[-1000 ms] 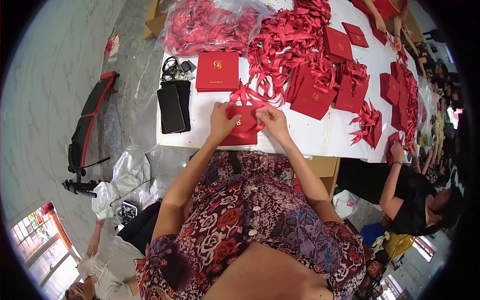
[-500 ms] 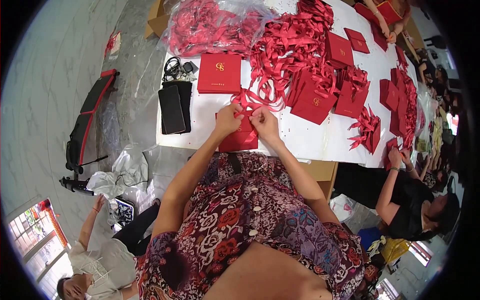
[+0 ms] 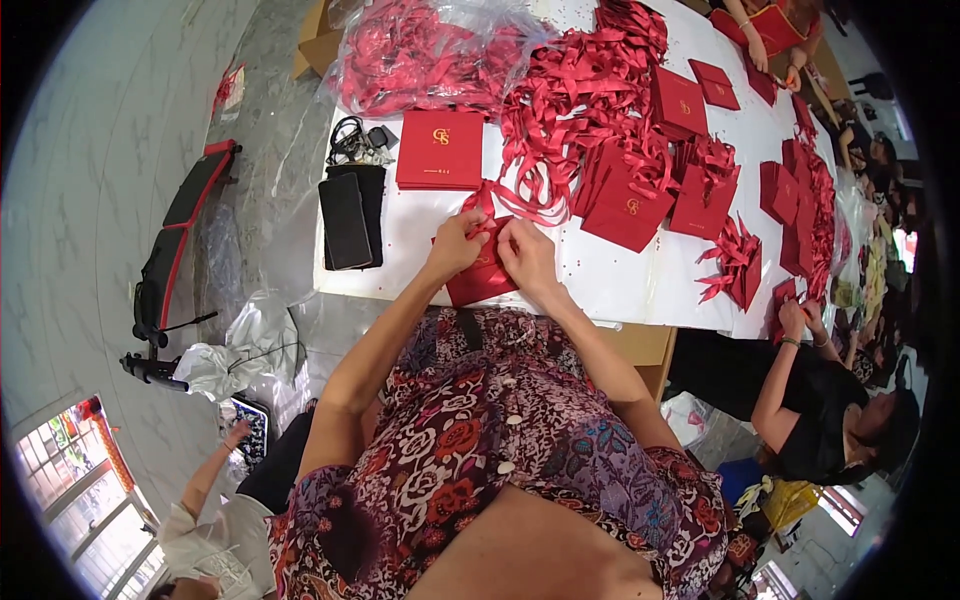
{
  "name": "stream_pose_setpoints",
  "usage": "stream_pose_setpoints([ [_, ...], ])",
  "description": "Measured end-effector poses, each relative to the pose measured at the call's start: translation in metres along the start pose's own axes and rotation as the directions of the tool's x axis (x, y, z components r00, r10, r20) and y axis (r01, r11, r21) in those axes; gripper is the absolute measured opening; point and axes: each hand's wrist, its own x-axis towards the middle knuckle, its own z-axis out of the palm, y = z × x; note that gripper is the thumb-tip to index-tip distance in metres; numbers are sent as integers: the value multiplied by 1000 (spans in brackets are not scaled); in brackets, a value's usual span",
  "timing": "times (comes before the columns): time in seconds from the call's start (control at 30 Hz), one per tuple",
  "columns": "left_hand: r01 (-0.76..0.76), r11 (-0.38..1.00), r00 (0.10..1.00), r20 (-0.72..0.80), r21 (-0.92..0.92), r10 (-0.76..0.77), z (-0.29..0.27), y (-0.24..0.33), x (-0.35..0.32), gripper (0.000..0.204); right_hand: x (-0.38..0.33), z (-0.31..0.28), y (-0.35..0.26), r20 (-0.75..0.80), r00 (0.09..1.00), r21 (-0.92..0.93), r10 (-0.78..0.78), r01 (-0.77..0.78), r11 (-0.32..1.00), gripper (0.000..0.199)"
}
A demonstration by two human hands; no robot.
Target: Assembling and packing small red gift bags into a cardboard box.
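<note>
A flat red paper bag [image 3: 482,284] lies at the table's near edge, slightly turned, with both my hands over its upper part. My left hand [image 3: 456,247] pinches a red ribbon [image 3: 482,200] at the bag's upper left. On the upper right, my right hand [image 3: 529,257] is closed with its fingertips curled against the bag. What sits between those fingertips is hidden. Just beyond, loops of loose red ribbon [image 3: 540,205] lie on the white table. A stack of flat red bags [image 3: 440,150] with gold print rests to the upper left of my hands.
A black phone [image 3: 345,222] and a coiled black cable [image 3: 347,138] lie left. Ribbon heaps [image 3: 570,95], a clear plastic sack of ribbon [image 3: 430,60] and ribboned bags [image 3: 628,205] cover the far side. Co-workers handle red pieces at right; another person [image 3: 225,530] is at lower left.
The bag under my hands has turned a little and its lower edge has swung right. My right hand's fingers have curled in more. At lower left the person has shifted downward.
</note>
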Motion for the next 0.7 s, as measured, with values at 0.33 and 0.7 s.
stream_pose_setpoints([
  [0.33,-140,989,990,-11,37,140,2,22,-9,14,5,-4,-4,15,961,295,275,-267,917,14],
  [0.7,-200,938,980,36,283,197,3,30,-19,18,31,-44,13,410,875,-39,257,-265,963,19],
])
